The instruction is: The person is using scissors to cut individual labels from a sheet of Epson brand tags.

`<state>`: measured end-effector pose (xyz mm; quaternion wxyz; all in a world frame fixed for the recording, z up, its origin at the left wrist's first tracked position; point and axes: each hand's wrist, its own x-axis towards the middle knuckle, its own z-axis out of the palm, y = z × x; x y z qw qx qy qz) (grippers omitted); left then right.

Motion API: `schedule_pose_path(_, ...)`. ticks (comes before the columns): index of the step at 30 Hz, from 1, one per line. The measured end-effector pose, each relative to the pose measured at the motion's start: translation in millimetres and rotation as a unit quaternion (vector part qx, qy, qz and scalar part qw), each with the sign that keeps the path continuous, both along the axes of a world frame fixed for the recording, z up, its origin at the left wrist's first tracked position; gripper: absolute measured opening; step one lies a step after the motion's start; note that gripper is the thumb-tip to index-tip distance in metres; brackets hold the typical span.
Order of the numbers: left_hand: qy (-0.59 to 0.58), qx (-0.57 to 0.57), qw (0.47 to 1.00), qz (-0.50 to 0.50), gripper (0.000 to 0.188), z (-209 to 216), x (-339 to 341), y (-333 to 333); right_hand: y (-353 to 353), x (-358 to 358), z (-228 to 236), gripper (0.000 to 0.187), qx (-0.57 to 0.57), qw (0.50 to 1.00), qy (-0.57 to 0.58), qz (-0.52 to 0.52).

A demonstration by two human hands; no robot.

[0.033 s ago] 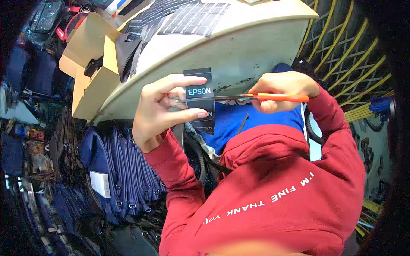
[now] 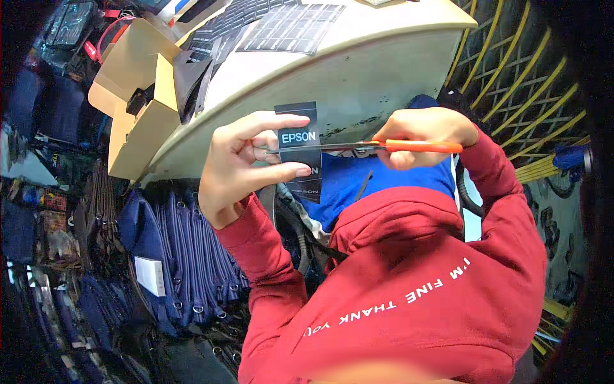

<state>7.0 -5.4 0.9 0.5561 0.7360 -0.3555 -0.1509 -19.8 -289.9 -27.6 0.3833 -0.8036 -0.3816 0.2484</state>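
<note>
My left hand [image 2: 227,163] pinches a black label strip [image 2: 296,125] with white lettering, its thumb below and a finger above. The strip hangs upright, and its lower end droops past the thumb. Closed around orange-handled scissors [image 2: 425,146] is my right hand [image 2: 427,124]. The scissor blades run level across the strip, between my left thumb and finger, and their tips reach toward the left palm. Whether the blades are fully together is too fine to make out.
Beyond my hands curves the edge of a white table [image 2: 377,27], bearing sheets of black labels [image 2: 291,29]. An open cardboard box [image 2: 142,102] sits at its left. Dark blue straps with metal rings [image 2: 198,256] hang at left, beside a small white box [image 2: 149,276]. Yellow bars [image 2: 505,57] stand at right.
</note>
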Motion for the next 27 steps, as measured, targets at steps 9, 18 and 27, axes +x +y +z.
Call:
schedule_pose_path(9,-0.006,-0.015,1.000,-0.021,0.053,-4.6,3.7,4.3,2.5,-1.2,1.7,0.056,-0.018,1.000,-0.019,-0.012)
schedule_pose_path(18,-0.002,-0.013,0.999,-0.034,0.054,-5.3,5.5,6.0,3.1,-3.5,2.6,0.060,-0.064,0.997,-0.016,-0.045)
schedule_pose_path(27,-0.013,0.042,0.999,-0.006,0.054,4.5,2.4,5.0,3.9,-3.2,-4.7,0.060,-0.060,0.996,-0.039,-0.053)
